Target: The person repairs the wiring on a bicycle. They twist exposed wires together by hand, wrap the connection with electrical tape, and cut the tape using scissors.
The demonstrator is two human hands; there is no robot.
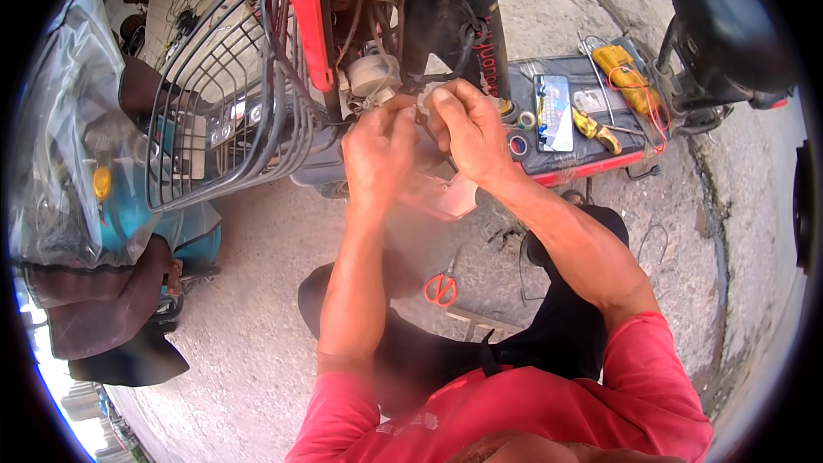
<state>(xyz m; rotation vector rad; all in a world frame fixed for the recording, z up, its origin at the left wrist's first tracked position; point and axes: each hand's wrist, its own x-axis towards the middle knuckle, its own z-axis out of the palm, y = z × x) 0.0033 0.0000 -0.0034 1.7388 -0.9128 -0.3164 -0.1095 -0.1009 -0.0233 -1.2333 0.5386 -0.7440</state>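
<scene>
My left hand [377, 154] and my right hand [471, 133] are close together in front of an opened-up vehicle with a red body panel [304, 21]. The fingers of both are closed in a pinch on a thin dark wire [421, 117], whose ends are hidden behind them. Just beyond the fingertips sits a round, pale metal part [373, 73] with cables hanging around it. Below my right wrist, a reddish, pale-faced panel [450, 197] is partly covered by the hands.
To the left juts a black wire basket [266, 159]; past it stands a teal vehicle [197, 244] under clear plastic. On the right, a dark seat [549, 163] bears a phone [555, 111], a yellow multimeter [630, 77], yellow-handled pliers [597, 130] and tape rolls [518, 146]. Orange-handled scissors [441, 290] lie on the ground.
</scene>
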